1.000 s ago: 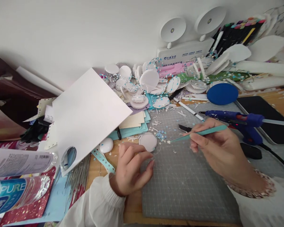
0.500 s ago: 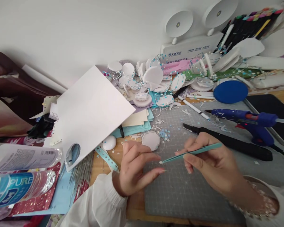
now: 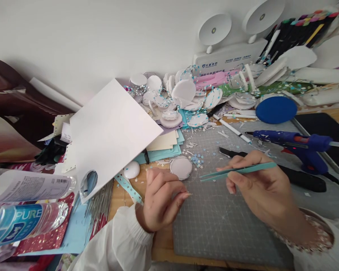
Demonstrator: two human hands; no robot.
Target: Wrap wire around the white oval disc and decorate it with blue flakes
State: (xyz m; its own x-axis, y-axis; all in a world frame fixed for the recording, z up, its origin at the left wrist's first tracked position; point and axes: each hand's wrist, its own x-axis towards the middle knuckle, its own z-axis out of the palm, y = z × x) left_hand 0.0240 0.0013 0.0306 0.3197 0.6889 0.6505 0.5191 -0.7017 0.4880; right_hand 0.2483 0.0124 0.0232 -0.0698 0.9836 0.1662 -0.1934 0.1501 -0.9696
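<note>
My left hand (image 3: 164,198) is closed in a pinch above the left edge of the grey cutting mat (image 3: 223,233). Whatever lies between its thumb and forefinger is too small to make out. In my right hand (image 3: 261,186) are teal tweezers (image 3: 252,168), their tips parted with nothing visible between them and pointing left. Just beyond my left fingers lies a round white disc (image 3: 181,168) with a thin edging. Small pale blue star pieces (image 3: 197,160) are scattered beside it.
A black utility knife (image 3: 302,178) lies partly behind my right hand. Right of it rests a blue glue gun (image 3: 302,141) with a lit red light. White discs (image 3: 183,90) with blue-dotted trim pile up at the back. A white board (image 3: 115,128) and a water bottle (image 3: 25,222) occupy the left.
My left thumb and forefinger have closed together. The tweezers moved up and right, away from them; their tips parted, and the small white piece at the tips is gone from there.
</note>
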